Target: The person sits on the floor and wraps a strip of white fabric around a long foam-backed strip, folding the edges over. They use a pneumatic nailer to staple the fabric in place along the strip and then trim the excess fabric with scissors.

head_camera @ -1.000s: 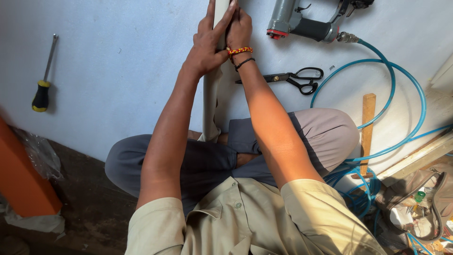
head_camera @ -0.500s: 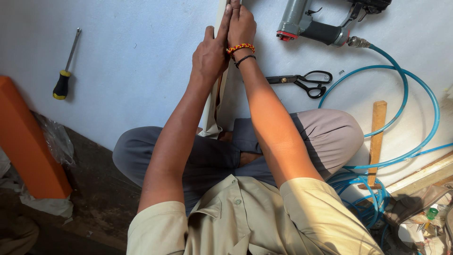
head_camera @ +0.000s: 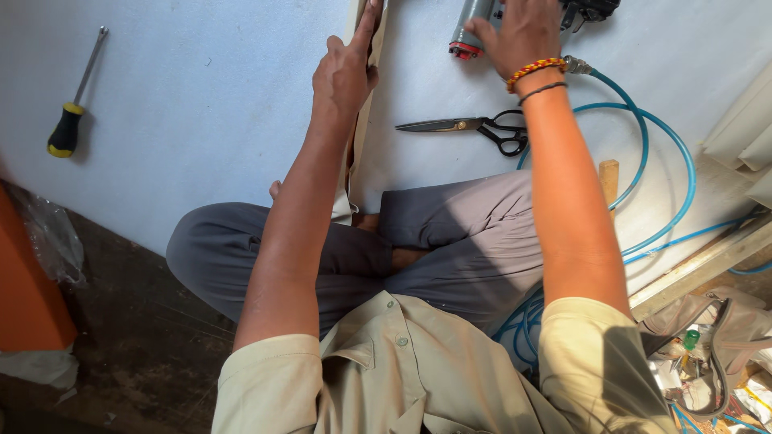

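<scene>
I sit cross-legged on a pale blue-white sheet (head_camera: 201, 120). My left hand (head_camera: 347, 68) rests flat, fingers stretched, on a long narrow beige strip (head_camera: 359, 137) that runs from my lap up out of the frame. My right hand (head_camera: 521, 30) lies on top of a grey pneumatic nail gun (head_camera: 470, 28) at the upper edge, fingers curled over its body. A blue air hose (head_camera: 643, 128) loops away from the gun. Black-handled scissors (head_camera: 474, 127) lie shut just below the gun.
A screwdriver (head_camera: 74, 104) with a black and yellow handle lies far left on the sheet. An orange object (head_camera: 28, 297) stands at the left edge on dark floor. A wooden handle (head_camera: 609, 178) pokes out by my right arm. Clutter and a grey bag (head_camera: 716, 337) sit at the lower right.
My right hand has left the strip and moved right onto the nail gun. My left hand stays pressed on the strip. The view has shifted closer.
</scene>
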